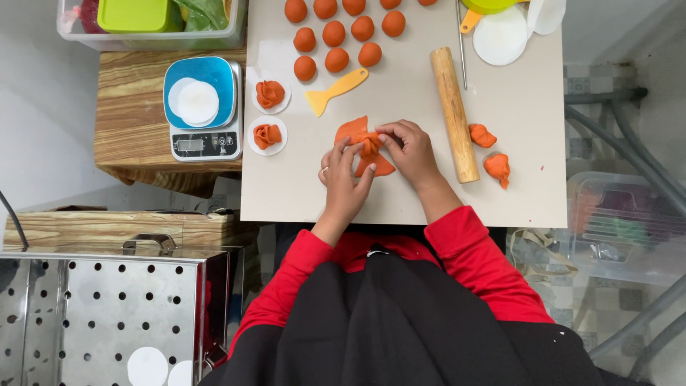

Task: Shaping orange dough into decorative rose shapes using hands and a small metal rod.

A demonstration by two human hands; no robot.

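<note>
Head view: the orange dough sheet [364, 146] lies on the beige work board [429, 193], just below the board's middle, and both hands meet over it. The left hand [344, 179] comes in from about 7 o'clock of the dough, the right hand [411, 150] from about 4 o'clock. Each hand's fingertips are closed in a pinch on the gathered middle of the sheet, so the dough is clamped between them at its waist. The flat parts fan out from that pinch toward 11 o'clock and 5 o'clock, and that line is its long axis. The two hands are equally near, both touching it.

At 3 o'clock of the right hand, just beside it, a wooden rolling pin [454, 114] lies with its length running roughly 12 to 6. Beyond the pin, at 3 o'clock, sit two folded dough pieces [490, 151]. At 12 o'clock of the hands lies a yellow scraper [336, 91], and farther up, rows of orange dough balls [336, 36]. At 9 o'clock, two shaped pieces rest on white paper rounds [269, 114], with a kitchen scale [204, 107] past them.
</note>
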